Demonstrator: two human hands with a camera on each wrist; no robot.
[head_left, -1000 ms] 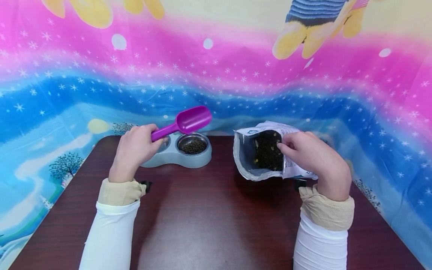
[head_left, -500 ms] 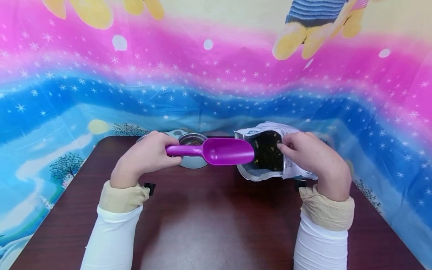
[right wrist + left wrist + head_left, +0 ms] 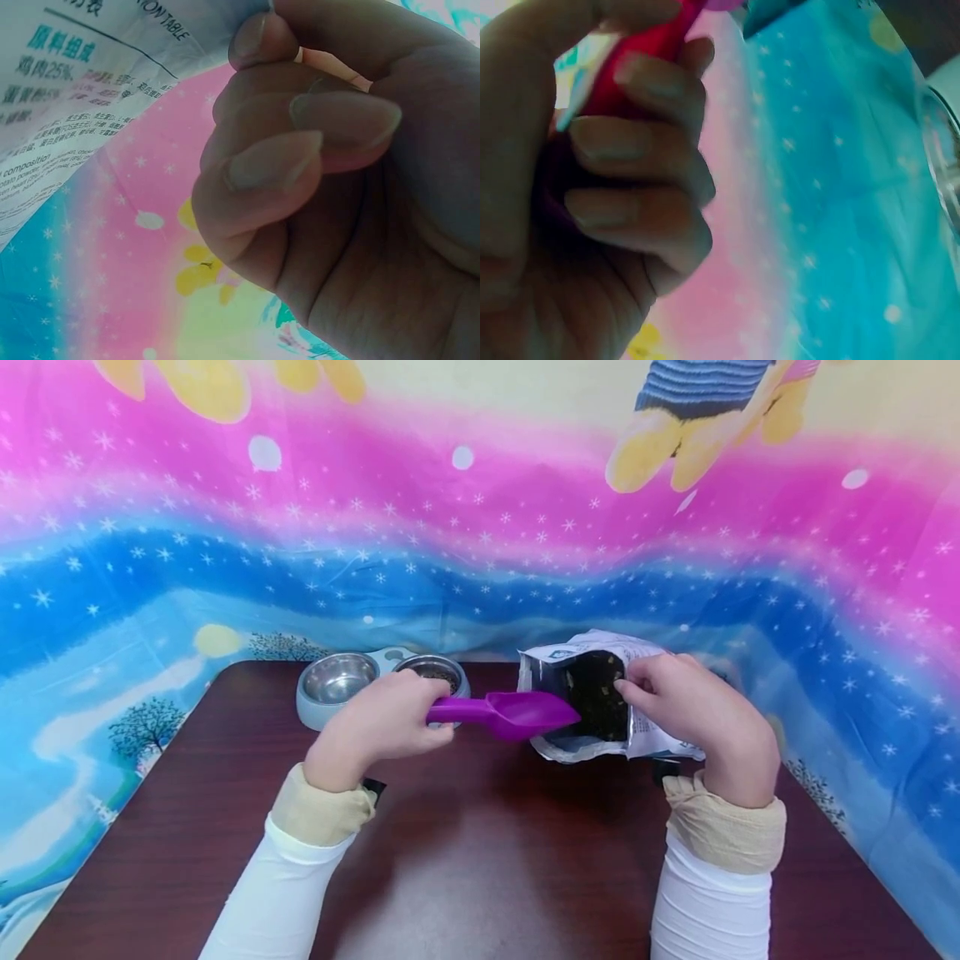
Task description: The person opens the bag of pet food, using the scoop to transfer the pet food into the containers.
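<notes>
My left hand (image 3: 382,718) grips the handle of a purple scoop (image 3: 525,714), and its fingers curl round that handle in the left wrist view. The scoop's tip reaches into the mouth of an open pet food bag (image 3: 660,739). Inside the bag lies dark kibble (image 3: 596,689) with a few lighter bits. At the bag's right edge my right hand (image 3: 697,714) pinches the rim between thumb and forefinger; the right wrist view shows the printed bag (image 3: 82,90) in that pinch.
Behind my left hand stands a grey-blue double feeder (image 3: 309,710). Its left steel bowl (image 3: 341,677) looks bare inside; the right bowl (image 3: 438,668), partly hidden, holds kibble. A patterned cloth (image 3: 480,527) hangs behind the dark wooden table (image 3: 465,860).
My left hand has carried the scoop from above the feeder rightward and down, and its tip has entered the bag's mouth. My right hand and the bag have stayed in place.
</notes>
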